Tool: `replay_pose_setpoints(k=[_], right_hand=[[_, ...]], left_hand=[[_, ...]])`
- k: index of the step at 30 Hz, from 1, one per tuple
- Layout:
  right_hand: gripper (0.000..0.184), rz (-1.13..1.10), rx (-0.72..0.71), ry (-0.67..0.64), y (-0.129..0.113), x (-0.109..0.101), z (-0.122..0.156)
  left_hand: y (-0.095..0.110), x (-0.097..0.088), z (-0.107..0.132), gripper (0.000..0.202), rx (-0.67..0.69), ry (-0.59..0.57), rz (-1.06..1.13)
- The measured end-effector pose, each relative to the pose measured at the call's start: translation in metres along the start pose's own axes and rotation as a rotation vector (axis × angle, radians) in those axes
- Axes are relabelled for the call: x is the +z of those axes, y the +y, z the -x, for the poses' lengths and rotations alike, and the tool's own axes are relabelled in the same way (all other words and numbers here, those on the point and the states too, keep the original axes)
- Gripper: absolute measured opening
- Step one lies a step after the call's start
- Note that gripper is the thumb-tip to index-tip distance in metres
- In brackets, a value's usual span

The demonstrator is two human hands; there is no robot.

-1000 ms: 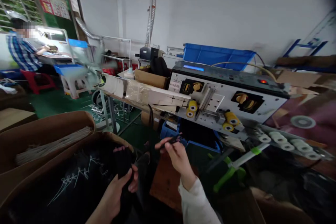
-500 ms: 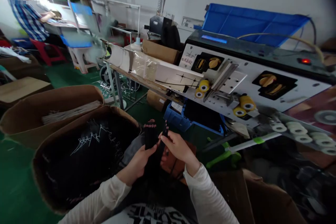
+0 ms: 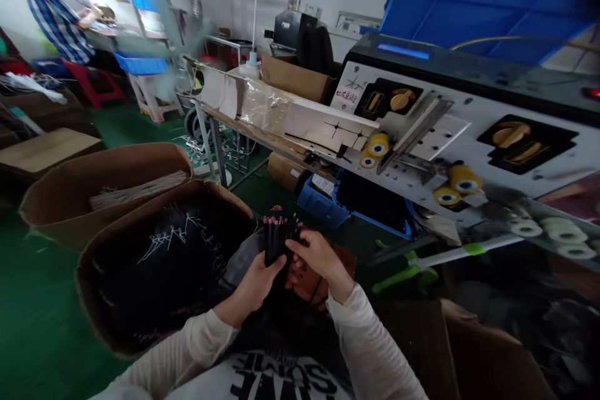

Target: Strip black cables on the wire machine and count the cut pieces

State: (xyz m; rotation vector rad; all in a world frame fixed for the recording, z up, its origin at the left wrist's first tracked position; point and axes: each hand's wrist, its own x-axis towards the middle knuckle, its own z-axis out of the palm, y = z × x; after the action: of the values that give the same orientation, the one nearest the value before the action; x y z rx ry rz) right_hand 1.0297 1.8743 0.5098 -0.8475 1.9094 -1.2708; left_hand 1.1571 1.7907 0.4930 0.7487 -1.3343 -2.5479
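From the head camera, a bundle of thin black wires, tipped with small pink ends, stands roughly upright between the person's two hands, held above the lap and just beside a cardboard box heaped with more black wire. The left hand wraps the lower part of the bundle, and the right hand curls over it higher up, so the two are close together and clamped on it, with the pink tips poking out above. The wires look light and limp (they would likely splay or slip apart if loosely held), so a firm grip around the middle of the bundle seems best, leaving the delicate-looking tips free. Beyond that box, a second cardboard box holds a pale bundle of wires. To the right, a white-panelled machine with yellow rollers stands on a worktop, with a blue plastic crate behind it. Farther off at the upper left, a co-worker in a checked shirt works at a bench, hands well apart from the person's own.
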Motion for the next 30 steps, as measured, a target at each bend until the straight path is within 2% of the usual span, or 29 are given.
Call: replay_pose_setpoints(k=[3,5,9,12,15,17,22,26,28,30], right_hand=[[0.029,-0.095,0.005,0.007,0.004,0.000,-0.001],[0.031,-0.115,0.000,0.030,0.004,-0.001,-0.002],[0.030,-0.108,-0.052,0.097,0.000,-0.007,-0.007],[0.032,-0.186,-0.083,0.055,-0.002,-0.011,-0.010],[0.067,-0.289,-0.102,-0.013,-0.005,-0.012,-0.009],[0.076,-0.299,-0.119,-0.027,-0.007,-0.010,-0.007],[0.049,-0.239,-0.138,-0.058,-0.002,-0.006,-0.004],[0.043,-0.191,-0.135,-0.068,0.003,-0.003,-0.006],[0.048,-0.209,-0.152,-0.020,0.000,-0.004,-0.011],[0.055,-0.316,-0.201,0.132,-0.007,-0.010,-0.023]], left_hand=[[-0.002,-0.001,-0.002,0.039,0.010,0.054,0.027],[-0.002,-0.004,-0.003,0.041,-0.013,0.050,0.042],[-0.003,-0.012,-0.001,0.042,-0.097,-0.061,0.051],[-0.005,-0.018,0.001,0.041,-0.145,-0.164,0.070],[-0.006,-0.023,0.003,0.039,-0.193,-0.233,0.113],[-0.006,-0.024,0.004,0.038,-0.214,-0.243,0.143],[-0.006,-0.025,0.006,0.038,-0.249,-0.245,0.173],[-0.012,-0.026,0.004,0.032,-0.185,-0.323,0.189],[-0.015,-0.027,0.003,0.030,-0.174,-0.366,0.220],[-0.018,-0.028,0.001,0.027,-0.178,-0.373,0.234]])
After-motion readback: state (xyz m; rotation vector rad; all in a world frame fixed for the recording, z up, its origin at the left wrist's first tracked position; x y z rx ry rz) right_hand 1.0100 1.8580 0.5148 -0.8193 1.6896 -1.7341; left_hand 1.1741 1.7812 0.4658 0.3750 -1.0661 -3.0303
